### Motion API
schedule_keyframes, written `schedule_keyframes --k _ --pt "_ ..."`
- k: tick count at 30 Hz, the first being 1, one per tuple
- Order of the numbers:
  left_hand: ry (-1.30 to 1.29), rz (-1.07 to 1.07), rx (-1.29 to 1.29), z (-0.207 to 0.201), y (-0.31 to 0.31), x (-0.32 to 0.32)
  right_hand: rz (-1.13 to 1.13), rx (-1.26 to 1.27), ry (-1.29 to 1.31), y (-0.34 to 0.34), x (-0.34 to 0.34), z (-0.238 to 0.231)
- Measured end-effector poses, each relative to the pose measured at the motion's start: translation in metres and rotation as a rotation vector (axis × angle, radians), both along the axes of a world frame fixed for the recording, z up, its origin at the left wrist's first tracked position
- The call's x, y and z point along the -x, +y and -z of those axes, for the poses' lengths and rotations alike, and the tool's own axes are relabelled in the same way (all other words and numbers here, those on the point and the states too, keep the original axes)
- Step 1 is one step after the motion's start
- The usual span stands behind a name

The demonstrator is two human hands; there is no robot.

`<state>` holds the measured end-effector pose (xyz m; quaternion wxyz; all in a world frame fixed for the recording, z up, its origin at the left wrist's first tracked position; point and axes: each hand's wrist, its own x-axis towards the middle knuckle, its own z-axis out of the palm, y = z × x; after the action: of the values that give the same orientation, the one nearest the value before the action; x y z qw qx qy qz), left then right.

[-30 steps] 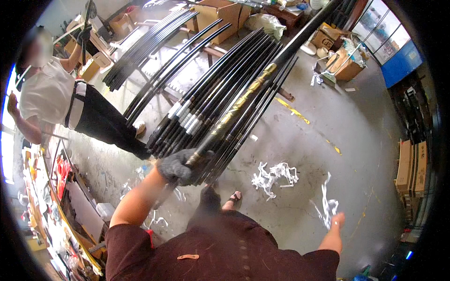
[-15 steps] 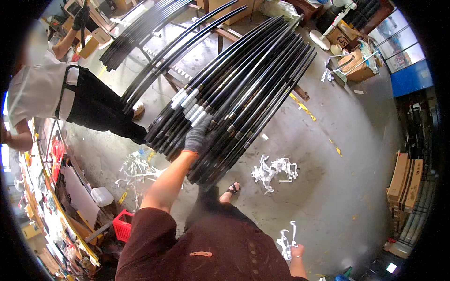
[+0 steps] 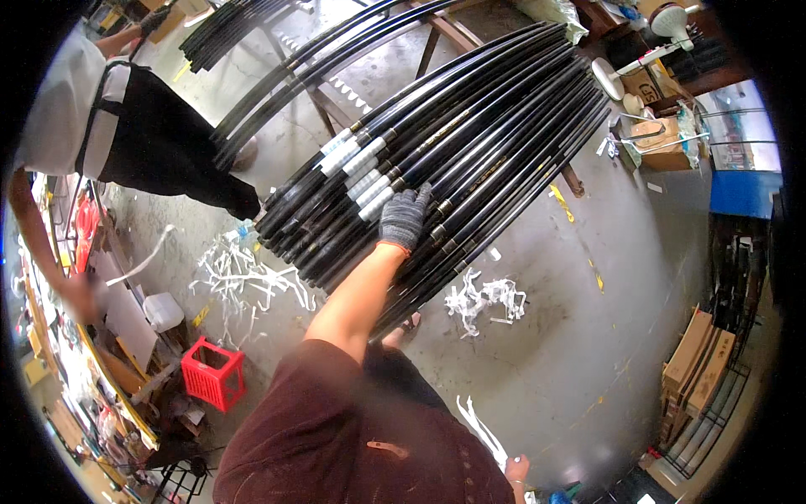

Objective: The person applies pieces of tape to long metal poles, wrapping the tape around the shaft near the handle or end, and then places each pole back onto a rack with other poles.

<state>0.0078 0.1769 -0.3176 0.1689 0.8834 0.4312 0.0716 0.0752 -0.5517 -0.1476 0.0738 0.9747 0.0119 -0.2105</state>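
Note:
Long black tapered rods (image 3: pixel 470 143) lie side by side in a wide slanting bundle before me, several with white wrapped bands (image 3: pixel 363 181) near their thicker ends. On top of them, just right of those bands, rests my left hand (image 3: pixel 403 220) in a grey glove with an orange cuff. Its index finger reaches forward along the rods, and I see nothing gripped in it. Low on the right, my bare right hand (image 3: pixel 517 469) is closed on thin white strips (image 3: pixel 482 433) that stick up from it, its fingers partly cut off by my shirt.
A co-worker in black trousers (image 3: pixel 159 143) stands at the left, beside more black rods (image 3: pixel 243 29). White strips (image 3: pixel 248 273) litter the floor, with another heap (image 3: pixel 485 302) nearer the middle. A red basket (image 3: pixel 213 374) stands by the cluttered bench; cardboard boxes (image 3: pixel 697 361) are at the right.
My gloved left hand is sharper now and sits slightly further along the rods, right of the white bands. My right hand has drawn lower with the strips. The co-worker's near arm has dropped toward the bench.

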Motion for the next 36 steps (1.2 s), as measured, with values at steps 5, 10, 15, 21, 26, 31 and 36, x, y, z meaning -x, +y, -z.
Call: schedule_keyframes --k 5,10,15,21,26,31,36 --pt "-0.084 -0.074 0.095 -0.011 -0.007 0.011 -0.044 -0.055 0.016 0.026 -0.027 0.024" --pt "-0.333 -0.251 -0.066 -0.049 -0.051 0.102 0.102 -0.292 0.116 0.022 -0.043 0.048" --pt "-0.147 -0.730 -0.136 -0.003 -0.094 0.227 0.244 -0.445 0.267 0.019 -0.071 0.081" --pt "-0.083 -0.743 0.008 -0.008 -0.077 0.234 0.310 -0.575 0.336 0.067 -0.097 0.069" --pt "-0.053 -0.531 0.134 -0.036 -0.068 0.246 0.220 -0.498 0.265 0.093 -0.102 0.051" --pt "-0.520 -0.073 0.338 -0.076 -0.066 0.265 0.010 -0.501 0.138 0.075 -0.107 0.081" --pt "-0.710 -0.317 1.546 -0.156 -0.093 0.230 -0.024 -0.866 0.060 0.083 -0.116 0.120"
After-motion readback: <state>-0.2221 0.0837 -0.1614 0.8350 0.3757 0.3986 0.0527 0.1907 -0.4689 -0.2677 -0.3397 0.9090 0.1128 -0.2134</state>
